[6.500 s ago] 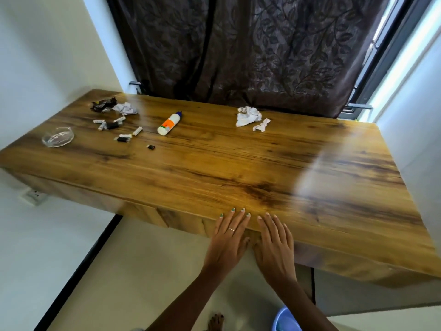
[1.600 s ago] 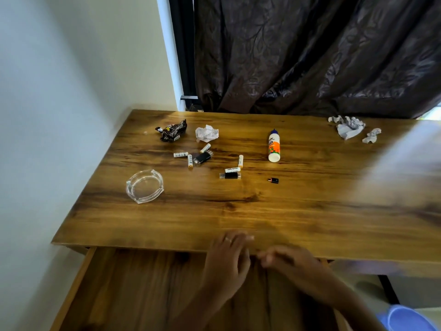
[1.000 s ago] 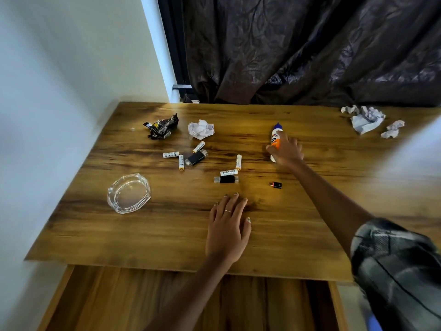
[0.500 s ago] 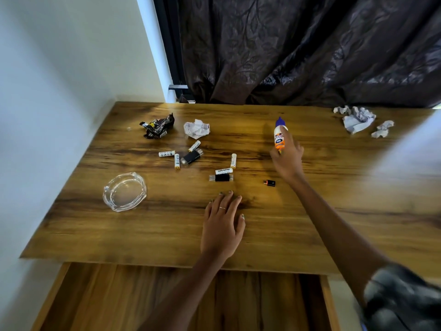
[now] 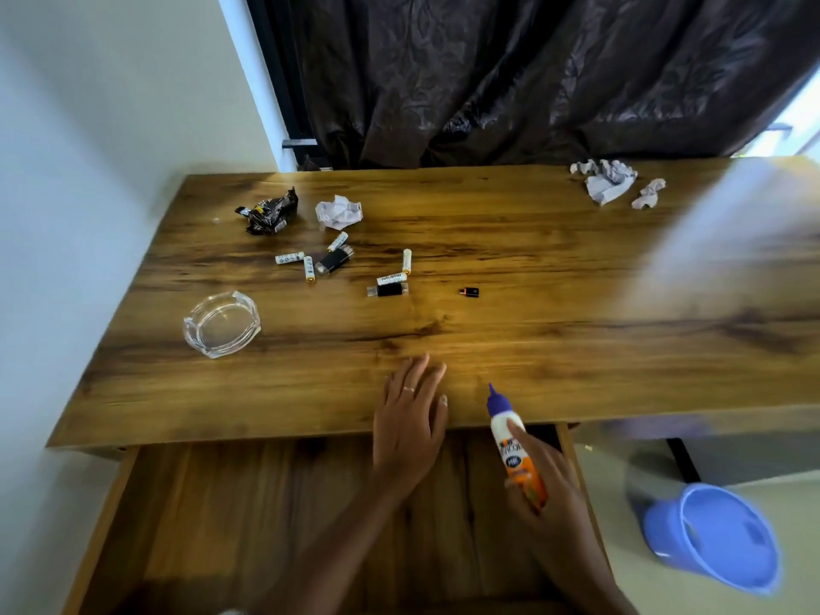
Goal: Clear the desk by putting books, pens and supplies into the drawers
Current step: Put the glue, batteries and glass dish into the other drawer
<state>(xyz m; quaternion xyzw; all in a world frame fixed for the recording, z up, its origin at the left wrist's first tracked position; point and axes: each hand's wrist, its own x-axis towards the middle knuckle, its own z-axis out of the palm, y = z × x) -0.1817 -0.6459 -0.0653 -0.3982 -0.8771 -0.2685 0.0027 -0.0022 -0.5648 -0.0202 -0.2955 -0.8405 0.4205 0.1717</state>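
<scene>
We saw our right hand [image 5: 543, 486] gripping one glue bottle [image 5: 514, 450], its purple tip pointing away from us, held above the open drawer [image 5: 248, 517] at its right end, just at the near edge of the desk [image 5: 532, 268]. Our left hand [image 5: 410, 419] lay flat and relaxed, fingers spread on the desk's near edge, just left of the bottle, holding nothing. Beyond the left hand we counted five white batteries [image 5: 289, 258] scattered in a loose group, with two black rectangular devices [image 5: 333, 260] among them; what these devices were we could not tell. One tiny black and red piece [image 5: 469, 292] lay apart, straight ahead of the right hand. Far to the left of the left hand stood one clear glass ashtray [image 5: 221, 323]. Further off on that side lay one crumpled dark wrapper [image 5: 267, 211] and, just beside it, one ball of crumpled white paper [image 5: 338, 212]. Well beyond the right hand, at the far right of the desk, we counted two more crumpled paper scraps [image 5: 608, 179], one large and one small. To the right of the right hand, on the floor, lay one blue plastic bucket [image 5: 714, 539]. A dark curtain [image 5: 532, 73] hung behind the desk.
</scene>
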